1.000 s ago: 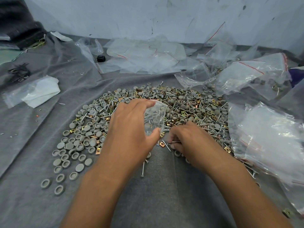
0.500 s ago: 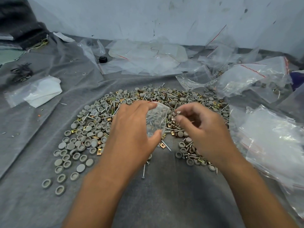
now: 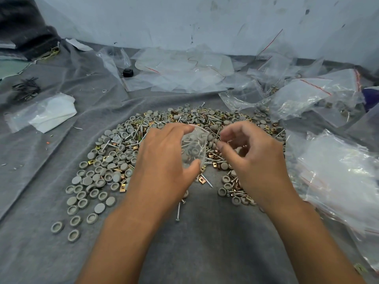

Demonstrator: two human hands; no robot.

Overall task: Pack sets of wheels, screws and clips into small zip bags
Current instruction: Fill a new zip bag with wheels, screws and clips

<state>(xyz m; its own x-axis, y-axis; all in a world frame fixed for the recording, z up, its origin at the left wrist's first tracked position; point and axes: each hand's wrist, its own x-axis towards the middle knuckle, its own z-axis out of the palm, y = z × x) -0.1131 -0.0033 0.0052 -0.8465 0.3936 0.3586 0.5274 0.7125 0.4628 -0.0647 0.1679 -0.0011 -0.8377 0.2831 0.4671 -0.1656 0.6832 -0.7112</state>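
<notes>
**Bag up in my L hand, R hand hovering at its mouth**

Head view: my left hand (image 3: 164, 158) grips a small clear zip bag (image 3: 193, 146), thumb under its lower edge, fingers (image 3: 180, 128) curled over the top rim. The bag is held above the parts pile, mouth turned toward my R side. Inside I can see grey wheels and a few screws; can't tell if any clips are in there.

My right hand (image 3: 252, 158) sits just beside the bag's mouth, fingers curled inward w/ thumb and index tips close together. It's blurred, so I cannot tell whether they pinch a part or nothing at all.

Below both hands, the parts pile (image 3: 127, 144) spreads in an arc over the grey cloth (image 3: 205, 253): grey wheels, brass-coloured clips, silver screws mixed. Loose wheels (image 3: 75, 203) trail off toward the lower L. One lone screw (image 3: 178, 212) lies on the cloth near my L wrist.

R side: a heap of big clear bags (image 3: 336, 181), some w/ red zip lines. More empty bags (image 3: 184, 72) lie at the back by the wall. Far L: a bag w/ white sheet (image 3: 45, 113), and a bunch of black ties (image 3: 26, 88) beyond it. A small black cap (image 3: 128, 72) sits near the back bags.
</notes>
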